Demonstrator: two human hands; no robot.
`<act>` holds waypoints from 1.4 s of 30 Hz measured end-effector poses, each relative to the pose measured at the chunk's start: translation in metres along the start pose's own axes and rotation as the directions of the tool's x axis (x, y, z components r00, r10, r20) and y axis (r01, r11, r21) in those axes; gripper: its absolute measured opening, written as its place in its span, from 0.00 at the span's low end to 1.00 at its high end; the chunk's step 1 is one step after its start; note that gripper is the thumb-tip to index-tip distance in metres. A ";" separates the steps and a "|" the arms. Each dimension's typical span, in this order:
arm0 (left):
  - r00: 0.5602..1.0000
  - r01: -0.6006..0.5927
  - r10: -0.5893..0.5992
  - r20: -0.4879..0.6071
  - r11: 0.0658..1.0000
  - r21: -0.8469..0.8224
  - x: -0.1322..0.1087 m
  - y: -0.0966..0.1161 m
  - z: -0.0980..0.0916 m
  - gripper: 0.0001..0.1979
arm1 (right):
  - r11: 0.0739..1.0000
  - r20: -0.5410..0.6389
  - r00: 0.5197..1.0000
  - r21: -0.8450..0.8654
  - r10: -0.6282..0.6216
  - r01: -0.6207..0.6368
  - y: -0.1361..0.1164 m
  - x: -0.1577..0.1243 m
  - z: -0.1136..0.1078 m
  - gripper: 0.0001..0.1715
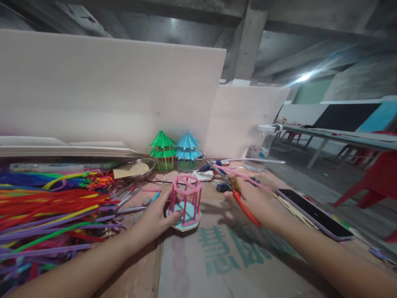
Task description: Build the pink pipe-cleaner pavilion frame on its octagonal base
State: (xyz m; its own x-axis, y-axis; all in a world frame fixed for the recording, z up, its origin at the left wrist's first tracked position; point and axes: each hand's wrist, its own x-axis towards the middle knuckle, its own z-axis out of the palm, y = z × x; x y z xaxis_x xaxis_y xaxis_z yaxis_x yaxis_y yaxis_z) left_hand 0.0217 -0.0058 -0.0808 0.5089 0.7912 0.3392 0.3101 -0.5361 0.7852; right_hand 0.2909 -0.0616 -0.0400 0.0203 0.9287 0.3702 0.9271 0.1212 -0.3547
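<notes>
A small pink pavilion frame (186, 185) stands on a pale blue many-sided base (181, 210) in the middle of the view. My left hand (159, 215) grips its left side, thumb over the base edge and fingers partly hidden behind the posts. To the right, my right hand (245, 194) is closed round a pair of scissors with orange handles (246, 210). Their metal blades point away to the upper left. A long pink fuzzy stick (223, 169) crosses by the same hand; whether the fingers hold it too I cannot tell.
Bundles of coloured pipe cleaners (52, 207) cover the left side. Behind stand a green pavilion (162, 151), a blue pavilion (187, 149) and a metal dish (150, 167). A clear bottle (260, 145) and a phone (313, 213) are at right. Printed cardboard (192, 265) lies in front.
</notes>
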 end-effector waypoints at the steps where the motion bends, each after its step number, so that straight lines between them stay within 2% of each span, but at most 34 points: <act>1: 1.000 -0.024 0.024 0.006 0.999 0.025 0.001 -0.001 -0.001 0.32 | 1.000 0.048 0.999 0.012 0.020 -0.020 0.000 0.000 -0.001 0.19; 4: 0.995 -0.093 0.091 0.035 0.994 0.065 0.001 -0.004 -0.002 0.33 | 1.000 0.187 0.982 -0.005 0.026 -0.025 0.003 -0.002 0.001 0.19; 7: 0.983 -0.173 0.162 0.090 0.977 0.127 -0.001 -0.005 -0.002 0.31 | 0.990 0.256 0.967 -0.131 -0.011 0.046 0.003 -0.006 0.006 0.19; 9: 0.973 -0.218 0.199 0.114 0.958 0.186 -0.003 -0.005 -0.002 0.30 | 0.978 0.327 0.945 -0.199 0.004 0.065 0.001 -0.007 0.006 0.22; 13: 0.962 -0.265 0.240 0.126 0.931 0.250 -0.004 -0.002 -0.002 0.30 | 0.978 0.425 0.905 -0.199 0.032 0.059 -0.009 -0.008 0.001 0.32; 16: 0.956 -0.288 0.260 0.133 0.918 0.274 -0.005 0.002 -0.003 0.28 | 0.969 0.448 0.893 -0.235 0.040 0.075 -0.016 -0.010 -0.006 0.27; 20: 0.954 -0.292 0.259 0.150 0.914 0.283 -0.006 0.005 -0.004 0.28 | 0.937 0.437 0.899 -0.327 0.031 0.126 -0.020 -0.014 -0.021 0.14; 22: 0.960 -0.273 0.237 0.147 0.911 0.310 -0.006 0.004 -0.004 0.28 | 0.928 0.431 0.902 -0.340 0.008 0.155 -0.019 -0.014 -0.034 0.16; 24: 0.963 -0.264 0.229 0.142 0.906 0.330 -0.005 0.003 -0.003 0.27 | 0.947 0.366 0.928 -0.271 -0.066 0.174 -0.019 -0.013 -0.048 0.19; 25: 0.962 -0.269 0.234 0.144 0.905 0.329 -0.005 0.003 -0.003 0.27 | 0.964 0.275 0.955 -0.204 -0.111 0.171 -0.019 -0.013 -0.055 0.20; 27: 0.956 -0.288 0.252 0.150 0.901 0.323 -0.003 0.002 -0.002 0.26 | 0.987 -0.029 0.987 -0.049 -0.156 0.154 -0.021 -0.012 -0.066 0.22; 29: 0.953 -0.298 0.263 0.147 0.898 0.324 -0.002 0.001 -0.001 0.25 | 0.981 -0.338 0.932 0.095 -0.128 0.169 -0.026 -0.010 -0.074 0.21; 30: 0.955 -0.295 0.261 0.143 0.898 0.326 -0.002 0.000 0.000 0.26 | 0.969 -0.419 0.900 0.145 -0.121 0.198 -0.029 -0.009 -0.076 0.19; 31: 0.956 -0.290 0.258 0.139 0.899 0.327 -0.002 0.000 0.000 0.26 | 0.954 -0.438 0.888 0.180 -0.139 0.238 -0.034 -0.008 -0.076 0.16; 33: 0.957 -0.289 0.261 0.130 0.904 0.315 -0.002 0.000 0.000 0.27 | 0.912 -0.325 0.910 0.231 -0.256 0.339 -0.044 -0.004 -0.075 0.12; 34: 0.956 -0.290 0.263 0.127 0.906 0.307 -0.002 0.000 0.000 0.28 | 0.885 -0.237 0.911 0.249 -0.338 0.393 -0.049 -0.003 -0.073 0.13; 36: 0.952 -0.304 0.278 0.128 0.908 0.289 -0.002 0.001 0.000 0.28 | 0.839 -0.068 0.877 0.264 -0.476 0.476 -0.057 -0.003 -0.067 0.24; 38: 0.946 -0.322 0.297 0.130 0.904 0.280 -0.002 0.001 0.000 0.27 | 0.814 0.041 0.837 0.261 -0.545 0.518 -0.062 -0.004 -0.060 0.39; 40: 0.940 -0.339 0.315 0.128 0.897 0.284 -0.001 0.001 0.000 0.28 | 0.806 0.099 0.817 0.267 -0.568 0.528 -0.064 -0.008 -0.051 0.49; 42: 0.937 -0.349 0.326 0.126 0.893 0.284 -0.001 0.001 0.000 0.28 | 0.801 0.119 0.809 0.282 -0.575 0.528 -0.064 -0.013 -0.043 0.51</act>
State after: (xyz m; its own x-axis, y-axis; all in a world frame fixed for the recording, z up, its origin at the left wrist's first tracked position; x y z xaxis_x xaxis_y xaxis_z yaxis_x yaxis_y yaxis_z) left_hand 0.0216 -0.0072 -0.0801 0.6792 0.5293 0.5084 0.3276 -0.8385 0.4354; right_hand 0.2476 -0.0962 0.0143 -0.5613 0.7236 0.4017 0.6479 0.6862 -0.3307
